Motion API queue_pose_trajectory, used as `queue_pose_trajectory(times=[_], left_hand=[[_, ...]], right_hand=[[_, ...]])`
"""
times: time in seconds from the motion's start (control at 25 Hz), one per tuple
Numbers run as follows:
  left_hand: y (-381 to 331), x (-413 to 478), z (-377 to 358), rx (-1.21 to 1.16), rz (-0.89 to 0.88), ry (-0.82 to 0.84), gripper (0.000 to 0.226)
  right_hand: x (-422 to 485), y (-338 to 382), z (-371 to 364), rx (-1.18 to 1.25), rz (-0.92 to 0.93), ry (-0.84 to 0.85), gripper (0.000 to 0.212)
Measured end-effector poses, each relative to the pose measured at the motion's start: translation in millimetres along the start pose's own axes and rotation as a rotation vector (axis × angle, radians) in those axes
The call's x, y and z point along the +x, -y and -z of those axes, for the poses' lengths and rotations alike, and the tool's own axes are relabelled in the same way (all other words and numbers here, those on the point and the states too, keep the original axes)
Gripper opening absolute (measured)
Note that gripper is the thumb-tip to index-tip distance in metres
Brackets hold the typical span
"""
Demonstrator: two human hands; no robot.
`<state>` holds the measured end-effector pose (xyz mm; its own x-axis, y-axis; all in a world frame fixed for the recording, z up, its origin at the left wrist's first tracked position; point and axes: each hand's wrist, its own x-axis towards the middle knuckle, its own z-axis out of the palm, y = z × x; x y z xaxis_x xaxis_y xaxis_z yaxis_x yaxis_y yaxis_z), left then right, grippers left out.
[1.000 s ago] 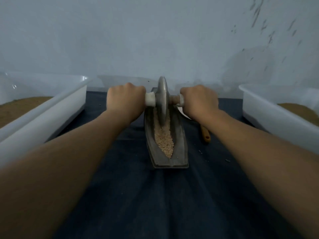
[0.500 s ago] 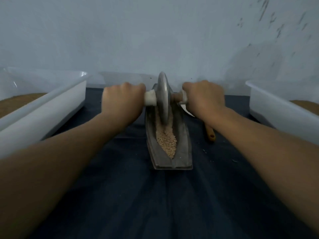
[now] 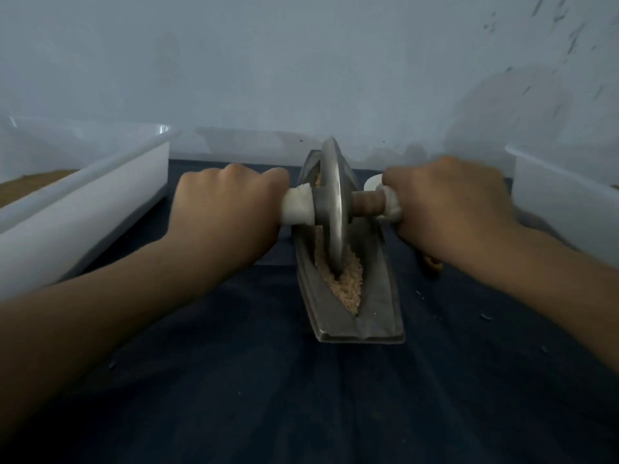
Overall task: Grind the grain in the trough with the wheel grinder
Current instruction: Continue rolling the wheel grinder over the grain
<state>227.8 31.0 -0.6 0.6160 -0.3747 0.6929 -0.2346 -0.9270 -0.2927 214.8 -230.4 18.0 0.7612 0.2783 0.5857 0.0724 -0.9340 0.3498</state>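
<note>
fingers (image 3: 271, 179) round handles (image 3: 296, 207) either side of wheel (image 3: 331, 209)

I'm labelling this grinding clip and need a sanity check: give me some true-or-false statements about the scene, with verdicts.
The trough rests on the dark cloth. True.
The trough is empty. False: grain lies in its groove.
The left hand and the right hand grip the wheel grinder by its axle, one on each side of the disc. True.
The wheel grinder lies flat on the dark cloth. False: it stands upright in the trough.
</note>
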Motion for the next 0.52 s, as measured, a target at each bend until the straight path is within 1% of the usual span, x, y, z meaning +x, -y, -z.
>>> queue_pose_trajectory(times=[0.04, 0.12, 0.2, 0.28, 0.32, 0.36, 0.44, 0.52], left_hand=[[-3.5, 9.7, -9.4, 0.017, 0.048, 0.023, 0.022], [-8.7, 40.3, -26.0, 0.010, 0.112, 0.047, 0.011], [-8.5, 63.0, -31.7, -0.012, 0.142, 0.125, 0.004], [-8.4, 55.7, -26.0, -0.031, 0.146, 0.152, 0.005], [-7.6, 41.9, -20.7, -0.030, 0.127, 0.123, 0.006], [-7.0, 26.2, -14.9, -0.031, 0.096, 0.066, 0.012], [-4.3, 2.4, 2.4, -0.043, 0.010, -0.039, 0.024], [1.5, 1.7, 6.8, -0.052, -0.057, -0.098, 0.023]], right_hand=[[14.4, 3.6, -9.5, 0.007, -0.036, 0.018, 0.025], [45.7, 6.9, -25.5, 0.060, -0.115, 0.074, 0.010], [62.5, 10.0, -26.8, 0.092, -0.161, 0.160, 0.015], [54.0, 10.3, -16.7, 0.091, -0.123, 0.157, 0.015], [42.1, 9.2, -10.6, 0.081, -0.077, 0.126, 0.012], [27.7, 6.6, -5.6, 0.070, -0.027, 0.073, 0.011], [-2.0, 1.1, 3.8, 0.071, 0.038, -0.004, 0.023], [-15.9, -2.3, 6.7, 0.093, 0.044, -0.006, 0.036]])
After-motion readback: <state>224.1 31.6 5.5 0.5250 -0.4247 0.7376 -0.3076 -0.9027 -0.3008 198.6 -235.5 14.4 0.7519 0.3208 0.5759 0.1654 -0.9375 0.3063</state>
